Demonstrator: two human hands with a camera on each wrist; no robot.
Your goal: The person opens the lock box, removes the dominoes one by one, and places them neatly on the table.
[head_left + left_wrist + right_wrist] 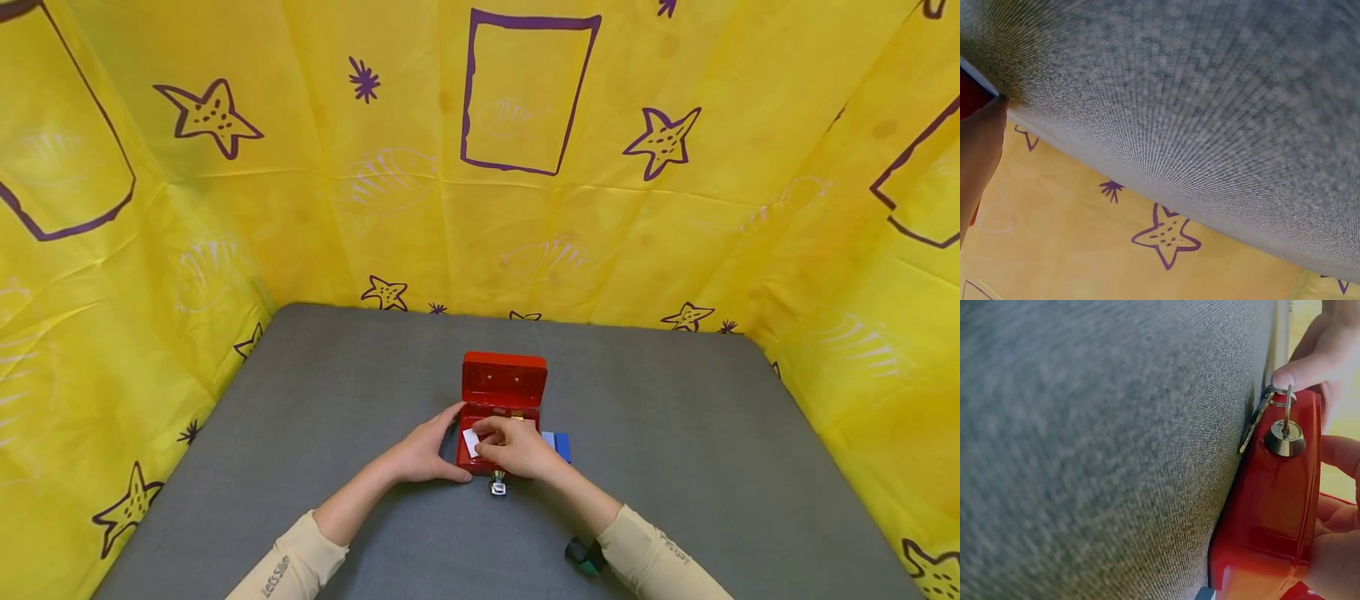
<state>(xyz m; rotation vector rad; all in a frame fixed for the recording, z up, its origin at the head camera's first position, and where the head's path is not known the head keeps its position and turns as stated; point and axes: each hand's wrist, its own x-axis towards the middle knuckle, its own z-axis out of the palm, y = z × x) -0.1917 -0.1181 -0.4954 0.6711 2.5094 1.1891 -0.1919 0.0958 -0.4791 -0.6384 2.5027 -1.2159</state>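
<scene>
A small red metal cash box (504, 383) stands on the grey table with its lid raised. My left hand (426, 450) holds the box's left side, thumb at the front corner and fingers at the back; in the right wrist view its thumb (1300, 372) presses near the keys. Over the open box, my right hand (517, 446) has curled fingers that pinch a white card (471, 442) near the left wall. The front carries a round lock (1285, 439) with a key in it and a key ring (1279, 397). The right hand hides much of the inside.
A blue flat item (562, 447) lies against the box's right side. Near the right sleeve is a dark band-like object (585, 557). Yellow cloth (420, 225) with purple drawings hangs around the back and sides of the grey table (660, 400).
</scene>
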